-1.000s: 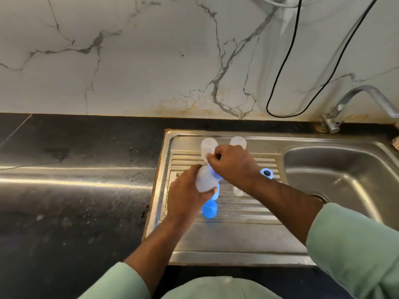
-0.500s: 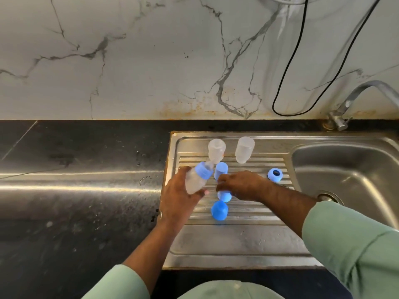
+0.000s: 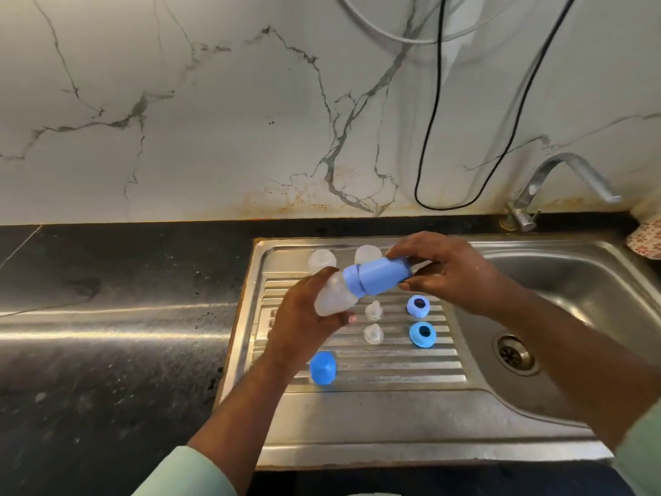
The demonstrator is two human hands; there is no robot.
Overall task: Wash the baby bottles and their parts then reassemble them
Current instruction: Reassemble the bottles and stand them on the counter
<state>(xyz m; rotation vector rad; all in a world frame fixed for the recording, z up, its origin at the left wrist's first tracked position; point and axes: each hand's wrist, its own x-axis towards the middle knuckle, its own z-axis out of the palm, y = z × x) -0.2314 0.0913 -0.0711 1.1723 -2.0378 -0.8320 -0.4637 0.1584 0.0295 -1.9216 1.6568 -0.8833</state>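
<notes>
My left hand [image 3: 304,323] grips a clear baby bottle [image 3: 334,298] tilted on its side above the steel drainboard [image 3: 393,417]. My right hand [image 3: 450,273] holds a blue cap [image 3: 382,277] fitted over the bottle's blue collar. Two more clear bottles [image 3: 322,260] [image 3: 367,253] stand at the back of the drainboard. Two clear nipples [image 3: 373,311] [image 3: 373,334], two blue collar rings [image 3: 417,305] [image 3: 422,334] and one blue cap [image 3: 323,368] lie on the ribs.
The sink basin [image 3: 558,316] with its drain [image 3: 515,356] lies to the right, the tap [image 3: 558,180] behind it. A black wet counter [image 3: 107,334] stretches left. A black cable [image 3: 429,137] hangs on the marble wall. A patterned cloth [image 3: 645,238] sits at the far right.
My right hand picked a blue cap off the drainboard and brought it onto the collar of the bottle in my left hand. The bottle has been tipped further sideways and raised.
</notes>
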